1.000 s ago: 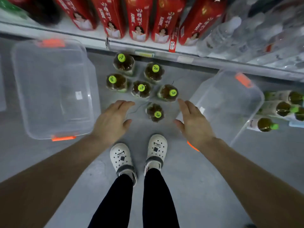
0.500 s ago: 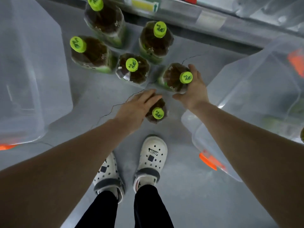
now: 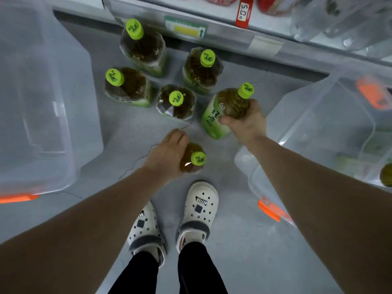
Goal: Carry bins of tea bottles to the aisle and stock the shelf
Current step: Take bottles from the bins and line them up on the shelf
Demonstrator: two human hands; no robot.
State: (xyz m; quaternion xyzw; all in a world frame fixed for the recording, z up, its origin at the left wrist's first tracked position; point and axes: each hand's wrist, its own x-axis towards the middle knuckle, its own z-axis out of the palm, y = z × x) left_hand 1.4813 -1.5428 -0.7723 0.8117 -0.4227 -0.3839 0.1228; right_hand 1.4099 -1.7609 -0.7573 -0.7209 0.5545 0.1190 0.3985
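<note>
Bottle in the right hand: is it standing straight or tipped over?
Tipped. The bottle leans, its cap off to one side and its label showing, gripped by the right hand.

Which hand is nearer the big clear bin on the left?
Left. The left hand grips a tea bottle right of the clear bin; the right hand holds a second tea bottle farther right.

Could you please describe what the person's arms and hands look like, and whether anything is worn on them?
The left forearm and right forearm are bare, with no sleeves in view. The left hand and right hand are ungloved; no watch, bracelet or ring is visible.
</note>
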